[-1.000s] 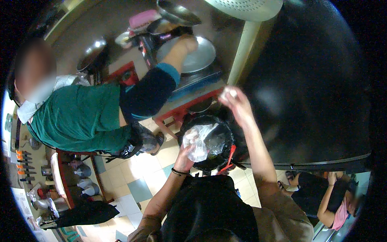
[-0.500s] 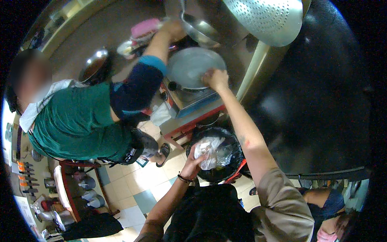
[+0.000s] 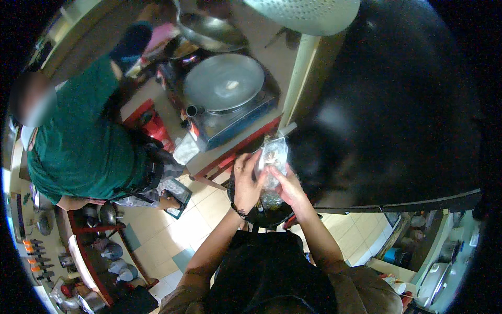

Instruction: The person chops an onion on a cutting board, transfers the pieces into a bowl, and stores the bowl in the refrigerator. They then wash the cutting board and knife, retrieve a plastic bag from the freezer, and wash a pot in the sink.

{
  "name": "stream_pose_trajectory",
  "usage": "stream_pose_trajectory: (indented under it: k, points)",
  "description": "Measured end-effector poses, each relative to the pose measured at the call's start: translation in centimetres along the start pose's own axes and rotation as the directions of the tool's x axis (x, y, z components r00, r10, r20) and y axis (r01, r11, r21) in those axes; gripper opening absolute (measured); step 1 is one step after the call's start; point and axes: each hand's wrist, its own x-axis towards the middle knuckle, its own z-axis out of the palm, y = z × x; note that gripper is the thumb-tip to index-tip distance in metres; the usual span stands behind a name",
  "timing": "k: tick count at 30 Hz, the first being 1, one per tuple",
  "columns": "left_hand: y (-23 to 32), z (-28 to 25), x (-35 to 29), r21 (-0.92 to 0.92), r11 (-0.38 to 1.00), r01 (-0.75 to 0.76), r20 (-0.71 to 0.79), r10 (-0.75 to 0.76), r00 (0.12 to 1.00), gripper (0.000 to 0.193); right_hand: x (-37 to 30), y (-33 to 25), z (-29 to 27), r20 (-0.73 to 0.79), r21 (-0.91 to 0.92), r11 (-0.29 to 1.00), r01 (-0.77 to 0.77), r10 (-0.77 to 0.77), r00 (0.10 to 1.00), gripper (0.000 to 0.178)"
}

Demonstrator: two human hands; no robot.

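Note:
In front of my body I hold a clear plastic bag [image 3: 274, 153] with pale contents that I cannot identify. My left hand [image 3: 247, 179] closes on the bag's left side, and my right hand [image 3: 291, 189] grips its lower right side. Under both hands stands a black-lined bin [image 3: 258, 215], mostly hidden by them. Ahead to the left, a wide grey pan [image 3: 209, 86] sits on a blue-sided stove [image 3: 234, 125], and a small pale lump [image 3: 231, 85] lies in it.
A co-worker in a green shirt [image 3: 89, 152] stands at the left, reaching over the counter. A steel wok [image 3: 212, 35] lies beyond the pan. A perforated metal skimmer [image 3: 308, 13] hangs at the top. A large dark surface [image 3: 397, 131] fills the right side.
My right hand has left the pan and come back to the bag, which both hands now hold. A pale lump now shows in the pan. The co-worker's arm has moved farther left.

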Motion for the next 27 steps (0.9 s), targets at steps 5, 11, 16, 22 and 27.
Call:
stream_pose_trajectory:
  k: [5,11,16,22,27]
  points:
    - [1.5,-0.3,0.7,-0.135,0.983,0.124,0.075,-0.115,0.991,0.017,-0.8,-1.3,-0.4,-0.017,-0.223,0.944,0.245,-0.255,0.967,0.049]
    - [1.1,0.0,0.9,-0.098,0.973,0.210,0.036,-0.207,0.978,0.012,-0.2,-0.8,-0.6,-0.050,-0.285,0.888,0.360,-0.389,0.920,0.041]
    - [-0.2,0.8,-0.1,-0.617,0.682,0.393,0.147,-0.391,0.909,0.021,-0.9,-0.7,-0.9,-0.044,-0.243,0.915,0.321,-0.341,0.939,0.041]
    - [0.0,0.8,-0.4,-0.298,0.879,0.373,0.260,-0.301,0.918,0.022,-1.0,0.3,-3.1,0.021,-0.154,0.965,0.214,-0.214,0.977,0.041]
    - [1.0,1.3,-0.5,0.016,0.992,0.123,0.148,-0.124,0.981,0.020,-1.0,-0.2,-5.1,0.089,0.044,0.994,0.097,-0.101,0.991,0.042]
